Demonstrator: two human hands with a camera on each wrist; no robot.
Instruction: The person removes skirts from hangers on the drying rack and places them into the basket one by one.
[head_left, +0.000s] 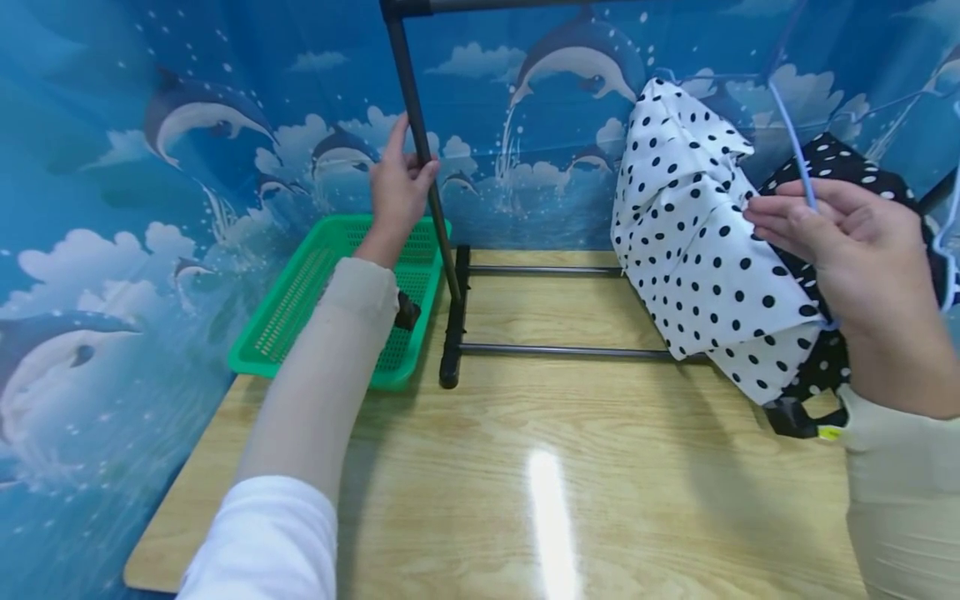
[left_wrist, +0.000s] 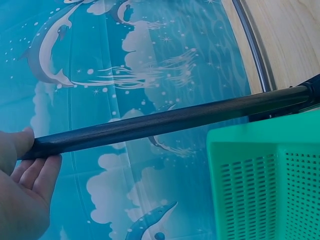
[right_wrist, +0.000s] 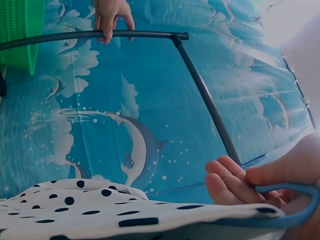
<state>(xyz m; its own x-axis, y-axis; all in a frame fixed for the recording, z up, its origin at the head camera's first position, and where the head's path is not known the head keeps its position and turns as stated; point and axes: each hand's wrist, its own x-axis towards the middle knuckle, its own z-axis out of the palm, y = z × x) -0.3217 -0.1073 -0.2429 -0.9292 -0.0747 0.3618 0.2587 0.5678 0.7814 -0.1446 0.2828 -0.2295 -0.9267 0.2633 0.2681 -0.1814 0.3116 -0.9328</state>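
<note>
My left hand holds the upright black pole of a garment rack, thumb on one side and fingers on the other. The fingers of my right hand pinch a light-blue hanger; its bent end curves through that hand in the right wrist view. White cloth with black dots hangs on the hanger, creased and slanting down toward the table. Behind it, black cloth with white dots is partly hidden by the white cloth and my right hand.
Left of the rack, a green plastic basket holds a small dark item. Two thin bars cross the rack's base on the wooden table. A dolphin-print curtain hangs behind. Another pale-blue hanger shows at the right edge.
</note>
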